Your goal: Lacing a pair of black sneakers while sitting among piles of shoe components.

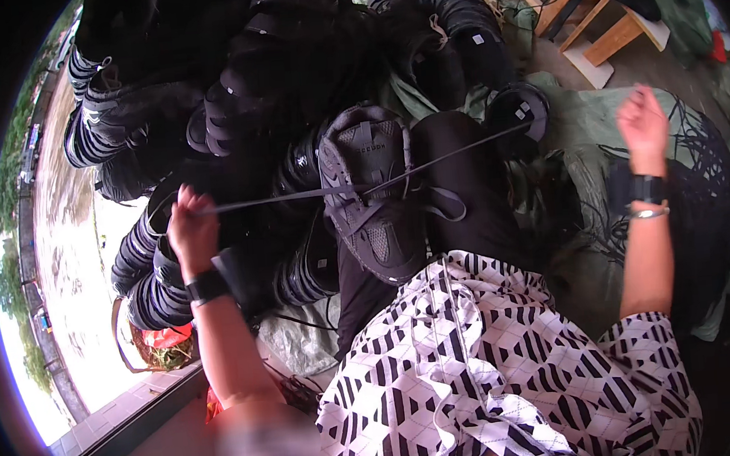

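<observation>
A dark grey sneaker (pixel 371 193) rests on my lap between my thighs, its toe toward me and its opening away. Its flat grey shoelace (pixel 273 201) runs out taut to both sides. My left hand (pixel 192 229) is closed on the lace's left end. Raised far out to the right, my right hand (pixel 644 124) has its fingers pinched together. The lace's right part runs straight toward those fingertips, though its last stretch is too faint to follow. A loose loop of lace hangs at the shoe's right side.
Dark shoes (pixel 284 71) lie heaped and nested in rows ahead and to the left. A wooden stool (pixel 593 21) stands at the far right. Black cords (pixel 702 150) lie on green sacking (pixel 578 108) at the right. A basket (pixel 165 351) sits by the ledge at left.
</observation>
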Available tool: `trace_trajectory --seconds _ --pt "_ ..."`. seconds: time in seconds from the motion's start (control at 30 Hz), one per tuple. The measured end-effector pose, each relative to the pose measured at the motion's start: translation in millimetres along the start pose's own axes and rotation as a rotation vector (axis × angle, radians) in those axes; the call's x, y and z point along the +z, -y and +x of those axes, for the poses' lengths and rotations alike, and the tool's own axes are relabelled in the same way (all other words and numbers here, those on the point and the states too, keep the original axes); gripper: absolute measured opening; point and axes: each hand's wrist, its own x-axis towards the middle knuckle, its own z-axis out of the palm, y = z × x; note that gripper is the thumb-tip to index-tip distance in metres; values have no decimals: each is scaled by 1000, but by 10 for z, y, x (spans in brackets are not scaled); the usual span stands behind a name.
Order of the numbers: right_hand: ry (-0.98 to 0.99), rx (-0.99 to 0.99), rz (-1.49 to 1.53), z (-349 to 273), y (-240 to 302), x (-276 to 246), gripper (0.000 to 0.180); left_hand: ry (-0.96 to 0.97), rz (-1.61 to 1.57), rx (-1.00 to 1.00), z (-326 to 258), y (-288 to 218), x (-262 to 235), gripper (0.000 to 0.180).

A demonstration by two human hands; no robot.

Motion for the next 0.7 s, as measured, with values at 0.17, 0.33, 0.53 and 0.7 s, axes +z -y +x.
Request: trace_trajectory --seconds 0.17,0.33,0.53,0.7 --pt "-595 4 -294 -247 502 -1066 15 -218 236 -75 -219 -279 -297 25" --pt "-262 28 -789 -359 -624 -80 24 266 1104 157 -1093 737 1015 22" --pt "489 128 -793 -683 -1587 1262 21 806 1940 769 -1296 1175 1306 22" --pt "820 -9 -1392 -870 -1919 1604 22 810 1978 816 -1269 1098 1191 17"
